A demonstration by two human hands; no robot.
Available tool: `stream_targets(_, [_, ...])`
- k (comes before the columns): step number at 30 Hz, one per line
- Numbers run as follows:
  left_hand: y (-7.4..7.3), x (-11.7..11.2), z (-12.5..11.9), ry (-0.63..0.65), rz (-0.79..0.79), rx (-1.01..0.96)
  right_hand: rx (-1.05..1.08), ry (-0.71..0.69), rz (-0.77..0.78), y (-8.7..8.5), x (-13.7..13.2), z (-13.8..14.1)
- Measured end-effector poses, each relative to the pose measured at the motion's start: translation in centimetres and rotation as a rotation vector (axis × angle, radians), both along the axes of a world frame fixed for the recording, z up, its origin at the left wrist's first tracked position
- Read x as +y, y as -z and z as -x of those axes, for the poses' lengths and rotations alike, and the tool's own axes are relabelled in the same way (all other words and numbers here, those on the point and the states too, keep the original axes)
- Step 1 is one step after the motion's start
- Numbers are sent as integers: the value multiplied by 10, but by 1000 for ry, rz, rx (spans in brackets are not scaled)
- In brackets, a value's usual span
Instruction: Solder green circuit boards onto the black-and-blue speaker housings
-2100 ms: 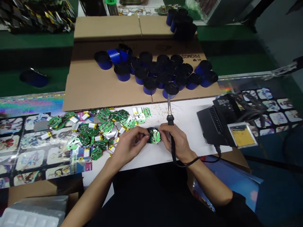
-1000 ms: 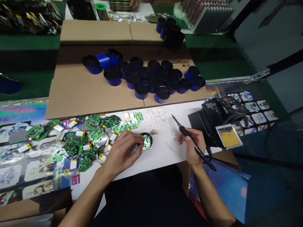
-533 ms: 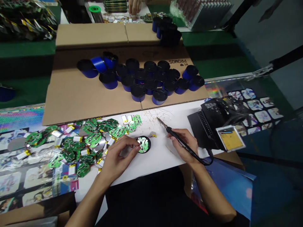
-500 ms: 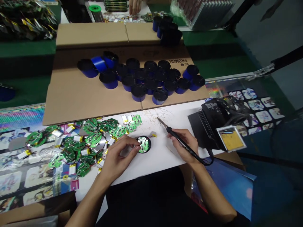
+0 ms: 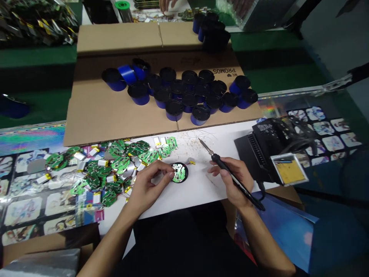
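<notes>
A round green circuit board (image 5: 179,174) sits in a black circular holder on the white work surface. Thumb and forefinger of my left hand (image 5: 151,184) are closed together at the board's left edge; whether a wire lies between the fingertips is hidden. In my right hand (image 5: 238,182) is a soldering iron (image 5: 223,165), held like a pen by its black handle. Its bare metal tip points up and left, above the board and apart from it. A small yellow-ended part (image 5: 190,162) on a wire lies just beyond the holder.
Green boards with wired silver battery packs (image 5: 112,165) are heaped to the left. Many blue-sided black cups (image 5: 174,109) stand on cardboard (image 5: 95,119) behind. A black soldering station (image 5: 256,150) and yellow sponge tray (image 5: 290,169) are at right. Another person's hand (image 5: 167,4) shows at the top.
The view has shifted, moving the whole scene rightward. My right hand and the soldering iron have drawn slightly right, away from the board. My left hand keeps its place at the board's edge.
</notes>
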State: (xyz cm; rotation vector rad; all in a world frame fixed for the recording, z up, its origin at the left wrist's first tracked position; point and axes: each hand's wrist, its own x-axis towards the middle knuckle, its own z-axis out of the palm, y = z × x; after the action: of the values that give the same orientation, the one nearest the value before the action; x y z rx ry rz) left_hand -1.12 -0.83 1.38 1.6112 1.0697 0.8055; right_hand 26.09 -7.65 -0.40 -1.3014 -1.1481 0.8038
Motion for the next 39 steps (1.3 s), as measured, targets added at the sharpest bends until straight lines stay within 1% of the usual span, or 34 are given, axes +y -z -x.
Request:
stream_targets(3, [-2,-1,0,-3,2,9,59,-129,-38,-7,-8,15])
stream_targets(6, [-6,-1,-1,-1,-17,13,-44,-214,-73,-13,-5,35])
stream_targets(8, [-9,0,-2,11,-48,16,-188,-205,-77,-17,2,49])
stream_targets(9, [-10,0,-3,21,-69,17,-218,-191,-99,-19,6,55])
stream_targets(12, [-13,0,-5,53,-126,13,-223,-181,-133,-21,18,70])
stream_targets(14, [-13,0,-4,54,-146,10,-220,-179,-125,-23,23,76])
stream_targets(19, [-11,-2,-1,46,-157,32,-199,-132,-78,-24,24,79])
stream_targets(23, [-9,-3,-3,46,-163,15,-160,-125,-68,-21,22,80])
stream_targets(27, [-6,-4,-6,-5,-132,-36,-88,-90,-41,-14,19,81])
stream_targets(31, [0,-7,-8,-66,-61,-100,-51,-62,-53,-8,17,84])
stream_targets(35, [4,-11,-9,-107,3,-138,-81,-51,-77,-10,15,87])
stream_targets(39, [2,-9,-9,-98,19,-120,-213,-78,-120,-17,15,81])
